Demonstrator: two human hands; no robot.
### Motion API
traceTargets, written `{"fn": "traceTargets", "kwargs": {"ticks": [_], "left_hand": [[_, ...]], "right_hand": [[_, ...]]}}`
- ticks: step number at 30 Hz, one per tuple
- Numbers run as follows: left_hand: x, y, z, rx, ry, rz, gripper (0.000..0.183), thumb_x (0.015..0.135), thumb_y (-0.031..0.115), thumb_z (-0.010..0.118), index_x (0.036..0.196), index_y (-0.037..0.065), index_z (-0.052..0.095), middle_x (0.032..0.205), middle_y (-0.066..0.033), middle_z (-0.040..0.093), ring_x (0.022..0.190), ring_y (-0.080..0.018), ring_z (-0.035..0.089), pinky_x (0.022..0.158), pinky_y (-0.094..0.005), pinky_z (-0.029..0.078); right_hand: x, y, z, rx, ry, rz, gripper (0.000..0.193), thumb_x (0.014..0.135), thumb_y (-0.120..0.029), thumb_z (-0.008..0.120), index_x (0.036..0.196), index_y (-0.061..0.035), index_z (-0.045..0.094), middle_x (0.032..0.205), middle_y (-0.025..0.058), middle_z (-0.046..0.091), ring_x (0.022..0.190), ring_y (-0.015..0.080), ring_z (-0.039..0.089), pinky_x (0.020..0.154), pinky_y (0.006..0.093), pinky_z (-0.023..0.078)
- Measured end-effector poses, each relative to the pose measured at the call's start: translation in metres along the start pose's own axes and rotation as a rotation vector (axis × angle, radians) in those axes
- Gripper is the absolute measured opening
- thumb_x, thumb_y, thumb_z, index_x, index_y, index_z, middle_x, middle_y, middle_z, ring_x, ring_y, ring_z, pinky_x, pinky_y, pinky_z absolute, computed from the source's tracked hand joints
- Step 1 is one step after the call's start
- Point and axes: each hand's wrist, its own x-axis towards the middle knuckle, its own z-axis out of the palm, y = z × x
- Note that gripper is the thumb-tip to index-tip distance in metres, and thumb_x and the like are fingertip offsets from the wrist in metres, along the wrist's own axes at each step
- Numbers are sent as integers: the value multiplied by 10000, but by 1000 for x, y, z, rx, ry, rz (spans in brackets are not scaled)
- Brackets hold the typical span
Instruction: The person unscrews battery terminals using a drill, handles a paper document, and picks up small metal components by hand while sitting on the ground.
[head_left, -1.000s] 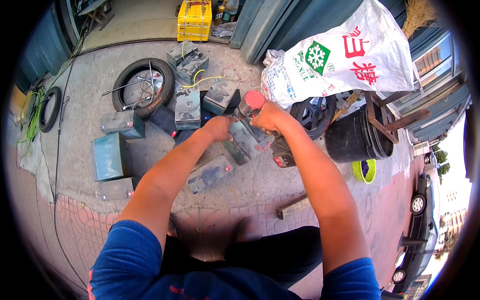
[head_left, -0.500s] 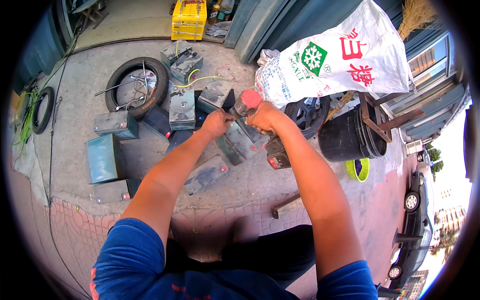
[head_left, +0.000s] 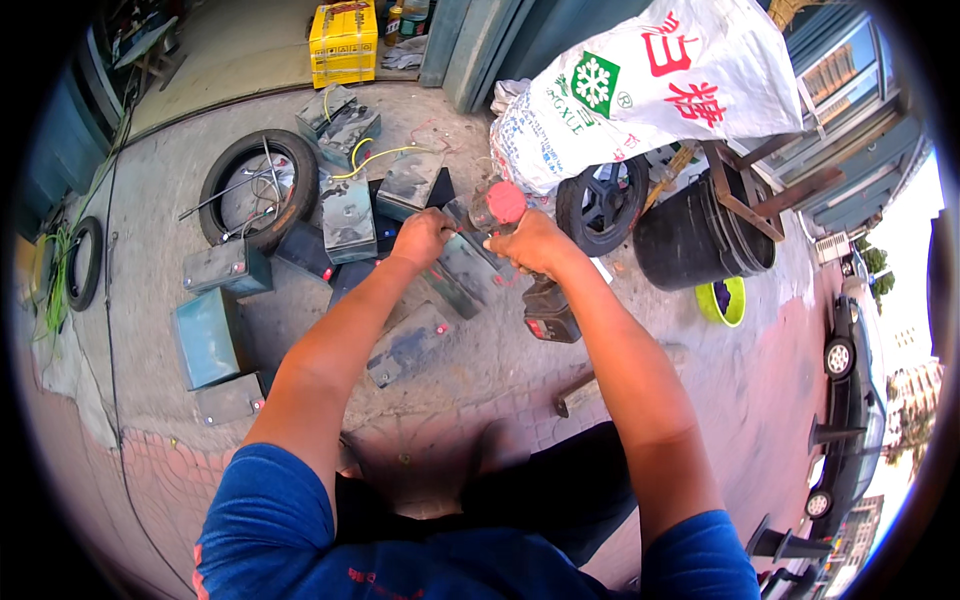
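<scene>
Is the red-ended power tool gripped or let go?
Gripped: the right hand is around the power tool, whose red end and dark base show on either side of it.

Concrete ground (head_left: 480, 365) under batteries (head_left: 348, 222), tires (head_left: 306, 190), black bucket (head_left: 675, 240).

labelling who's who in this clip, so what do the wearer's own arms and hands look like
The short sleeves are blue and end above the elbows. The forearms are bare, with no watch or band visible. The left hand and right hand wear no gloves.
</scene>
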Motion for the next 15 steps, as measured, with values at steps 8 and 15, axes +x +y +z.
{"fn": "traceTargets", "kwargs": {"ticks": [8,15], "left_hand": [[-4,65,-29,-282,-171,-143,188,918,93,704,1085,34,768,952,-150,738,867,-270,730,805,-410,576],[-22,78,-35,-11,-255,170,240,924,176,735,1099,13,758,979,-183,748,812,-284,712,765,-405,558]], "right_hand": [[-71,12,-28,142,50,-81,300,853,-256,860,822,-10,691,633,30,596,524,114,517,509,310,413],[-144,31,-38,191,103,-183,331,849,-258,864,998,-6,709,764,23,666,584,110,548,550,309,468]]}}
